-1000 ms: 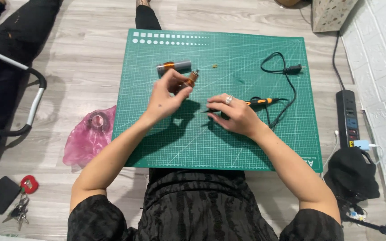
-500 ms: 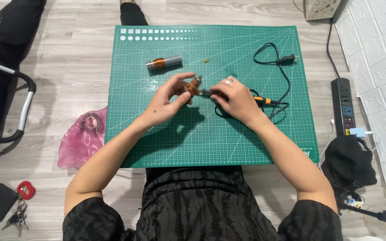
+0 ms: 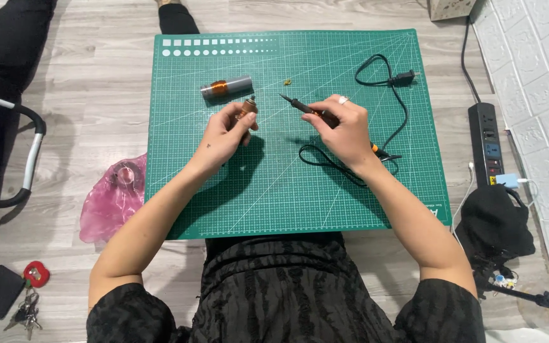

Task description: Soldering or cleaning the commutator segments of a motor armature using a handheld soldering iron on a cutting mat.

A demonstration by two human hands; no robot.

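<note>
Two hands above the green mat: left hand pinching perhaps a copper coil, right hand gripping soldering iron.

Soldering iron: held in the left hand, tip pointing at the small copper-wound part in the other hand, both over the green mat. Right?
Not quite. The head view shows the soldering iron in the right hand; the left hand holds the copper-wound part. Both are over the green mat.

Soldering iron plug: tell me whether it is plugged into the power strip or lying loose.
Lying loose. The black plug rests on the green cutting mat, apart from the power strip on the floor.
</note>
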